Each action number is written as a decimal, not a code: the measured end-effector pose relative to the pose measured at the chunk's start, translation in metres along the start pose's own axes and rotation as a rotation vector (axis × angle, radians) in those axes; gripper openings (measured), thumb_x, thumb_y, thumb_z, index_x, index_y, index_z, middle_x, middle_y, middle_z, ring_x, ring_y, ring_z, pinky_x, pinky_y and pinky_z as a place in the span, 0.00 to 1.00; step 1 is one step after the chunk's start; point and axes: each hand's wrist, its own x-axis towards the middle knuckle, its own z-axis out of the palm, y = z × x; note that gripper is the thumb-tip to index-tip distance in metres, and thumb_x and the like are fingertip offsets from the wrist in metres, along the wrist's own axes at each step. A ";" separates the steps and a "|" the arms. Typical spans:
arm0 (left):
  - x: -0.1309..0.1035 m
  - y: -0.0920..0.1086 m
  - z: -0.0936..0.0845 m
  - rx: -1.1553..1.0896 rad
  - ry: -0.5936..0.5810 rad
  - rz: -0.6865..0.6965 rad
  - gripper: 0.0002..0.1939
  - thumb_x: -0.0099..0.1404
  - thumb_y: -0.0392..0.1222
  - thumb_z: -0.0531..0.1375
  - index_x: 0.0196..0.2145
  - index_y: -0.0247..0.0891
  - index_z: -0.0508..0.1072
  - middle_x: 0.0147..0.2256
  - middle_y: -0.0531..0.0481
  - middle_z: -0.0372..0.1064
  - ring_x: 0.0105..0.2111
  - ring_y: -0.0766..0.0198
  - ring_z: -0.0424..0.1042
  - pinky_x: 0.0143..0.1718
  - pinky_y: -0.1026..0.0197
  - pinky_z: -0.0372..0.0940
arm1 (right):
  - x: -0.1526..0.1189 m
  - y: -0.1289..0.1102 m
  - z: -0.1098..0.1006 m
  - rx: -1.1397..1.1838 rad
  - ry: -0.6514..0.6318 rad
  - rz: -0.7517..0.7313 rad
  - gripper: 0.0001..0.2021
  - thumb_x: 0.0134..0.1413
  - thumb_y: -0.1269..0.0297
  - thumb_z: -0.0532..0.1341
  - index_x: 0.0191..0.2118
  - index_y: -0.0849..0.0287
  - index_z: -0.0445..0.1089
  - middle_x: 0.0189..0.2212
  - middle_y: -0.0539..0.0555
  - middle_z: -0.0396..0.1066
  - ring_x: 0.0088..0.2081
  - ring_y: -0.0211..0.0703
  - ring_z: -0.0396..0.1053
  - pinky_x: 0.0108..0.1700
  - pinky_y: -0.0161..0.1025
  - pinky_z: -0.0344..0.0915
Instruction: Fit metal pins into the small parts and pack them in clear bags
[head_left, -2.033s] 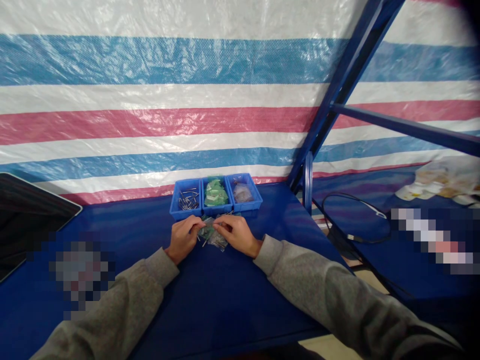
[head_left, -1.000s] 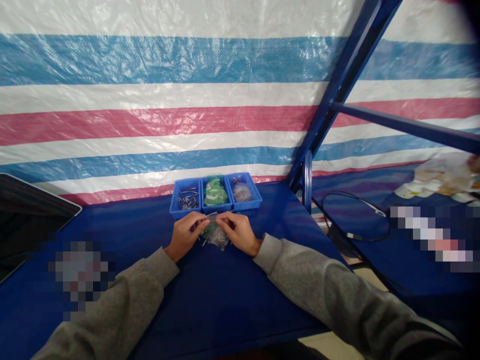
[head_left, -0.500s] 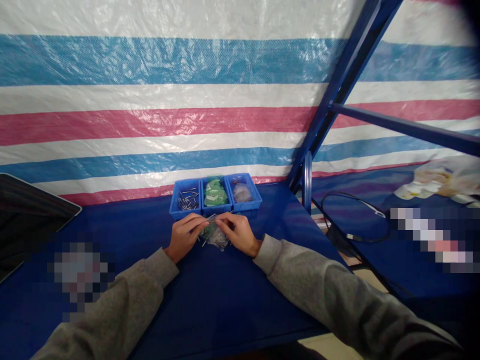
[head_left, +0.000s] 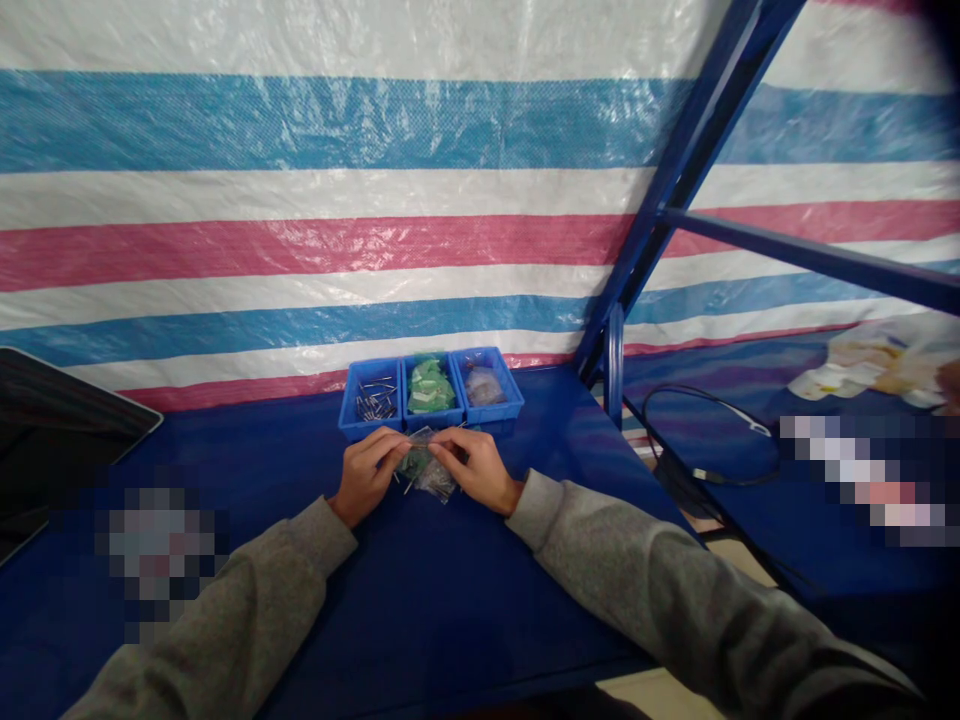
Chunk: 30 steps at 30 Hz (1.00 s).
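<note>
My left hand (head_left: 370, 472) and my right hand (head_left: 478, 468) meet over the table, fingertips nearly touching. Both are closed in a pinch on the two ends of a thin, rod-like piece (head_left: 420, 446); its exact kind is too small to tell. Just beneath and between the hands lies a small pile of clear plastic bags (head_left: 435, 478), with green bits and thin metal pins among them, partly hidden by my fingers. Behind the hands stand three joined blue bins: the left bin (head_left: 346, 408) holds metal pins, the middle one green bags (head_left: 430, 388), the right one clear bags (head_left: 484, 387).
The blue table (head_left: 450, 610) ends at a front edge near me. A dark screen-like panel (head_left: 67, 440) stands at the left. On the right are a slanted blue metal frame (head_left: 660, 210), a black cable (head_left: 705, 480) and crumpled plastic bags (head_left: 855, 360). A striped tarp (head_left: 337, 240) hangs behind.
My right fingertips have shifted slightly down and left, closer to the left ones, and the thin piece now lies level between them. The bins have not moved.
</note>
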 end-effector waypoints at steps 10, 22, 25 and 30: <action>-0.001 0.002 -0.001 -0.058 -0.039 -0.020 0.11 0.67 0.37 0.50 0.35 0.34 0.72 0.32 0.47 0.69 0.33 0.66 0.69 0.36 0.64 0.64 | 0.000 -0.001 0.000 0.019 -0.015 -0.027 0.10 0.58 0.62 0.55 0.35 0.60 0.71 0.27 0.52 0.71 0.27 0.37 0.66 0.31 0.33 0.61; 0.002 0.002 0.000 0.037 -0.032 -0.041 0.10 0.67 0.38 0.50 0.35 0.35 0.70 0.31 0.48 0.69 0.31 0.67 0.68 0.35 0.65 0.63 | 0.000 -0.002 -0.001 0.006 -0.023 -0.011 0.12 0.59 0.60 0.53 0.34 0.60 0.71 0.25 0.51 0.70 0.26 0.37 0.65 0.31 0.33 0.60; 0.002 0.003 0.000 0.052 -0.022 -0.041 0.10 0.67 0.38 0.50 0.33 0.35 0.70 0.30 0.48 0.68 0.29 0.67 0.67 0.34 0.65 0.62 | 0.001 -0.002 -0.001 -0.006 -0.029 0.003 0.13 0.59 0.59 0.53 0.33 0.60 0.71 0.24 0.51 0.69 0.25 0.37 0.64 0.30 0.33 0.59; 0.001 0.003 -0.001 0.068 -0.023 -0.035 0.15 0.67 0.39 0.49 0.25 0.36 0.67 0.25 0.51 0.65 0.25 0.69 0.64 0.30 0.66 0.60 | 0.000 -0.003 -0.002 -0.009 -0.042 0.005 0.15 0.60 0.57 0.52 0.31 0.60 0.70 0.22 0.50 0.67 0.25 0.36 0.63 0.30 0.32 0.58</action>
